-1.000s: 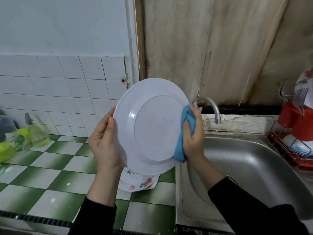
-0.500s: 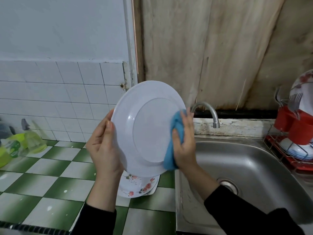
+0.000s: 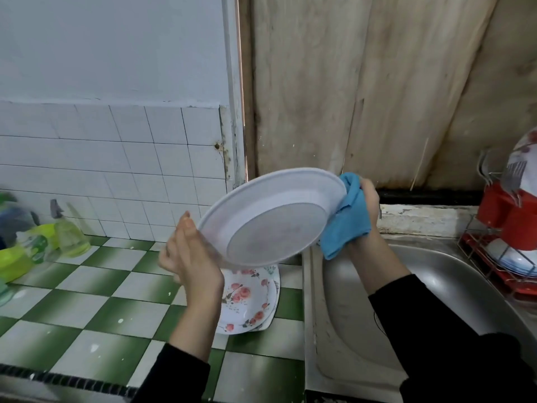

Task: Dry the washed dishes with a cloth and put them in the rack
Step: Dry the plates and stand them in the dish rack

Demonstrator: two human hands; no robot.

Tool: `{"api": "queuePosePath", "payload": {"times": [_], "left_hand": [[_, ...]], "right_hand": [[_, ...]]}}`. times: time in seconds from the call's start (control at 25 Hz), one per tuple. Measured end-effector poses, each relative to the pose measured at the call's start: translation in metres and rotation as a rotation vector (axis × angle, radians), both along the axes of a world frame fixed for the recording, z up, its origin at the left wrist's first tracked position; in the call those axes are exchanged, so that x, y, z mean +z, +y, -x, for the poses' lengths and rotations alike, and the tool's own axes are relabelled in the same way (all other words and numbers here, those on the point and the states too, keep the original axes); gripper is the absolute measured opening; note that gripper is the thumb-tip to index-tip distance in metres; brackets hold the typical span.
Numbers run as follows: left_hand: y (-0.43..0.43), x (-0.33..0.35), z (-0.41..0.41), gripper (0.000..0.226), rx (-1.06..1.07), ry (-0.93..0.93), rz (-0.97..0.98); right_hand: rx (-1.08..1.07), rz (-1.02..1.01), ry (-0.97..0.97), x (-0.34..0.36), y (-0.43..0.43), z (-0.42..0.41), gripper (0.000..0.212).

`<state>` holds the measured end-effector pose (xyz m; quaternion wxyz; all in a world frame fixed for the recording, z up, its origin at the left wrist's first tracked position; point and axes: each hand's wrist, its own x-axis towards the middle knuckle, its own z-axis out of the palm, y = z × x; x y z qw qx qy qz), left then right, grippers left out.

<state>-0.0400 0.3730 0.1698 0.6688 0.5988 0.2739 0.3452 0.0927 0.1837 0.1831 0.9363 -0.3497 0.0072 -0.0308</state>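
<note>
The person is holding the white plate point(image 3: 273, 216) in the air over the right edge of the counter point(image 3: 96, 309), just above the stack of floral plates point(image 3: 247, 301) lying there, its underside tilting towards the camera so the base can be reached. The left hand point(image 3: 191, 257) is propping the left rim against its palm, fingers nearly straight rather than curled, though blur is hiding the fingertips. The right hand point(image 3: 369, 210) is clutching the blue cloth point(image 3: 348, 225), bunched and folded over the right rim, probably to wipe both faces at once. The red rack point(image 3: 491, 274) is standing at the right side of the sink point(image 3: 453, 289), already carrying plates.
</note>
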Motion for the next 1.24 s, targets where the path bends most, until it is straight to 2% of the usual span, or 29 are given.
{"api": "queuePosePath", "payload": {"times": [0.08,0.16,0.2,0.28,0.32,0.4,0.44,0.52,0.56,0.64,0.72,0.84,0.92,0.96,1.04,1.16,1.2,1.24], "left_hand": [[0.003,0.012,0.000,0.037,-0.219,0.174,0.339],[0.013,0.018,0.003,0.041,-0.496,0.196,0.533],[0.019,0.021,0.005,0.042,-0.577,0.148,0.602],[0.026,0.024,0.006,0.035,-0.598,0.032,0.688],[0.027,0.024,0.006,0.035,-0.563,-0.009,0.709],[0.026,0.023,0.002,0.049,-0.467,-0.050,0.658],[0.025,0.021,0.001,0.054,-0.451,-0.051,0.590],[0.019,0.015,-0.001,0.050,-0.459,-0.037,0.449],[0.013,0.011,-0.002,0.045,-0.465,-0.032,0.400],[-0.001,0.004,-0.003,0.039,-0.483,-0.033,0.295],[-0.013,-0.004,-0.006,0.036,-0.498,-0.080,0.194],[-0.009,-0.005,-0.009,0.035,-0.426,-0.143,0.201],[0.005,-0.007,-0.008,0.035,-0.404,-0.186,0.265],[0.011,-0.009,-0.006,0.034,-0.403,-0.206,0.278],[0.016,-0.011,-0.003,0.034,-0.411,-0.229,0.264],[0.009,-0.013,-0.001,0.033,-0.472,-0.251,0.233],[0.007,-0.012,0.000,0.033,-0.495,-0.260,0.213],[0.005,-0.012,-0.002,0.034,-0.517,-0.266,0.193]], "right_hand": [[0.100,-0.040,-0.135,0.002,-0.007,0.007,0.054],[0.176,0.040,-0.172,-0.003,-0.017,0.007,0.049],[0.153,0.171,-0.187,-0.008,-0.025,0.007,0.038],[0.119,0.475,-0.290,-0.015,-0.035,0.012,0.019],[0.199,0.573,-0.302,-0.016,-0.037,0.015,0.022],[0.389,0.771,-0.154,-0.012,-0.029,0.020,0.021],[0.383,0.953,-0.120,-0.013,-0.022,0.020,0.020],[0.164,1.291,-0.177,-0.019,-0.004,0.017,0.021],[0.047,1.327,-0.210,-0.024,0.004,0.016,0.023],[-0.061,1.231,-0.217,-0.033,0.030,0.026,0.032],[0.007,1.238,-0.420,-0.046,0.058,0.042,0.046],[0.232,1.443,-0.961,-0.065,0.079,0.079,0.060],[0.283,1.567,-1.148,-0.080,0.062,0.077,0.060],[0.204,1.633,-1.168,-0.087,0.052,0.066,0.059],[-0.024,1.660,-0.989,-0.094,0.037,0.042,0.060],[-0.262,1.414,-0.447,-0.073,0.044,0.015,0.064],[-0.300,1.329,-0.340,-0.063,0.053,0.013,0.065],[-0.283,1.273,-0.313,-0.054,0.063,0.016,0.065]]}}
